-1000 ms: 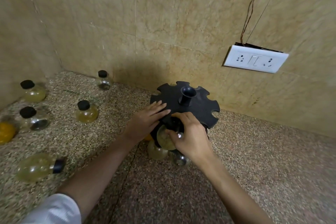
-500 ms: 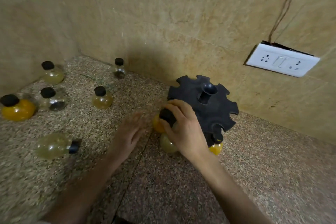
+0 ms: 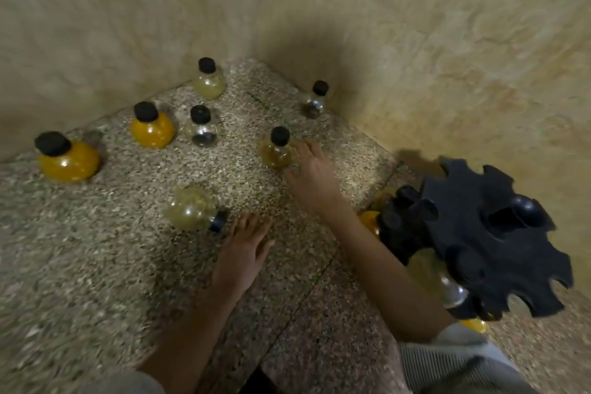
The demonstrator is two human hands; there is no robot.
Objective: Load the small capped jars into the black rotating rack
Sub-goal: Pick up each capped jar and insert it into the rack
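Note:
The black rotating rack (image 3: 499, 240) stands at the right, with a few jars hanging under its notched disc. Several small round jars with black caps sit on the speckled counter (image 3: 96, 249) to the left. My right hand (image 3: 311, 169) reaches across with its fingers spread against an upright pale-yellow jar (image 3: 276, 150), not clearly closed on it. My left hand (image 3: 243, 249) lies open and flat on the counter, fingertips just short of the cap of a pale jar lying on its side (image 3: 193, 209).
Two orange-filled jars (image 3: 68, 158) (image 3: 153, 126) stand at the left. A clear jar (image 3: 202, 128), a pale jar (image 3: 208, 81) and another clear jar (image 3: 315, 101) stand toward the corner. Tiled walls (image 3: 415, 41) close the counter at the back and right.
My right hand left the rack and swung left to the upright pale jar. My left hand moved down-left toward the tipped jar. The view turned left; the rack now sits at the right.

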